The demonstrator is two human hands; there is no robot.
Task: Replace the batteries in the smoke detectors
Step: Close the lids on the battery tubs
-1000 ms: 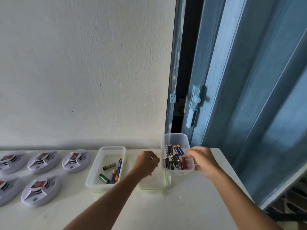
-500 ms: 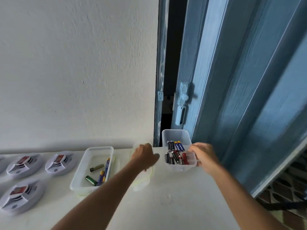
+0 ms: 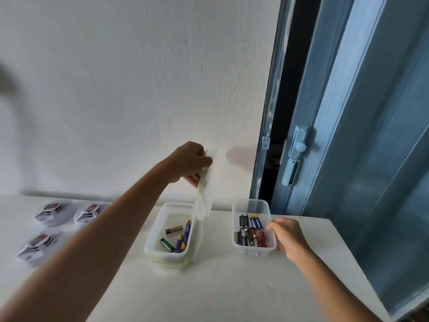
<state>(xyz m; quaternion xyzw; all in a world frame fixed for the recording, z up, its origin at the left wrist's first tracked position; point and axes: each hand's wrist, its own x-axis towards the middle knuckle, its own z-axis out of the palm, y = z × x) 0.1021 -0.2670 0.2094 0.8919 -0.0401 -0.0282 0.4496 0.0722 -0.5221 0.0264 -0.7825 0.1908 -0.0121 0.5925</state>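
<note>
Two clear plastic boxes stand on the white table. The left box holds a few batteries and sits on a green-rimmed lid. The right box holds several black, red and blue batteries. My right hand grips the right box at its near right corner. Raised above the left box's far right corner, my left hand is shut on a translucent lid, which hangs almost on edge. Three white smoke detectors lie at the far left, blurred.
The white wall runs along the table's far edge. A blue door with a latch stands ajar close behind and to the right of the right box. The table's right edge slants toward me.
My left hand has lifted the lid off the table between the boxes and raised it up to the left. My right hand has stayed on the right box. The camera has swung.
</note>
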